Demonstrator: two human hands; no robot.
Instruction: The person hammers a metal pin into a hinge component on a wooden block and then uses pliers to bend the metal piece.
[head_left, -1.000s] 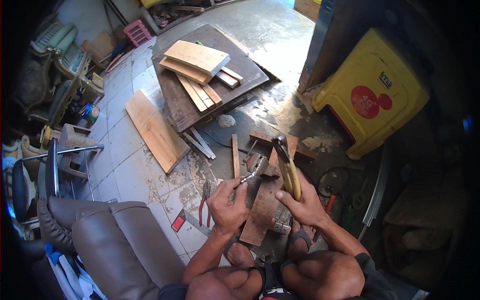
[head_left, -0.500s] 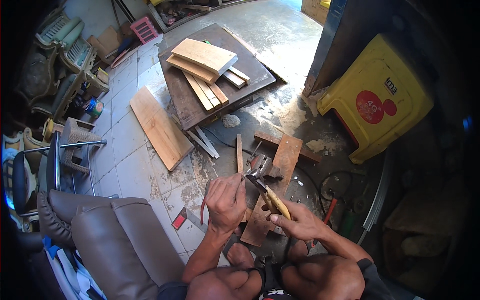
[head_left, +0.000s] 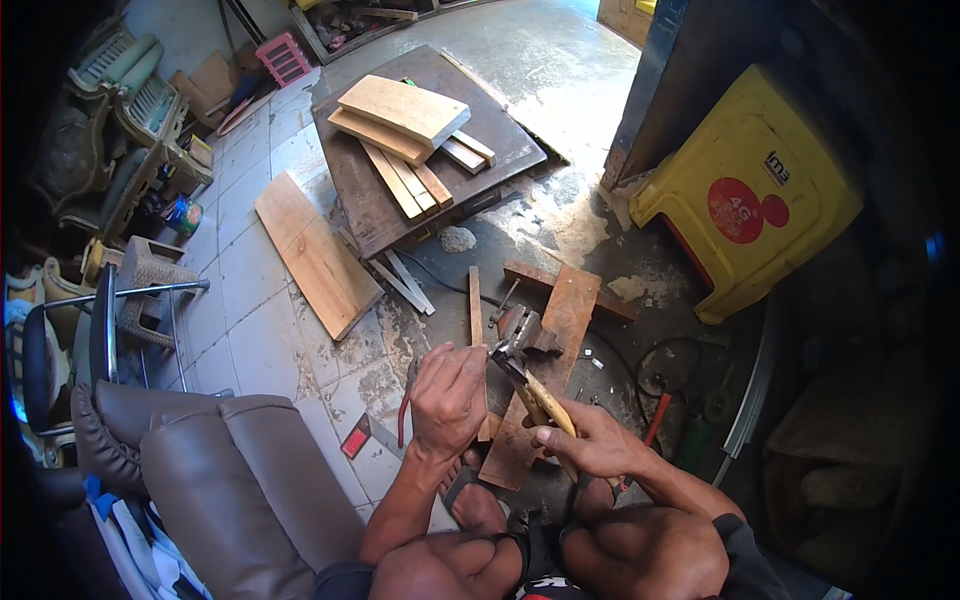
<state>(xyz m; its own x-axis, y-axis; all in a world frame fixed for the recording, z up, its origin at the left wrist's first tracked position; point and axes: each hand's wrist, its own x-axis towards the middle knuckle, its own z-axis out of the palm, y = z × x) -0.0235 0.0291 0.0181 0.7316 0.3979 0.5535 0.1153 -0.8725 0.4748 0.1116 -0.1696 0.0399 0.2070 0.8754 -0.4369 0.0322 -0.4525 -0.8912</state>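
My right hand is wrapped round the yellow handles of a pair of pliers. Their dark jaws reach up to a small metal vise, close to my left fingertips. My left hand is closed in a pinch just left of those jaws; whatever it pinches is too small and hidden to name. A red-handled tool shows beside the left hand, partly covered by it. The vise sits on a worn wooden board lying on the floor between my feet and the low table.
Ahead stands a low dark table with stacked planks. A wide board leans at its left. A yellow plastic stool is at the right, a brown padded seat at the left. A cable and a red-handled tool lie right.
The view has shifted slightly. Both hands stay at the vise with nearly the same grips; the end of a plier handle now shows lower beneath my right hand.
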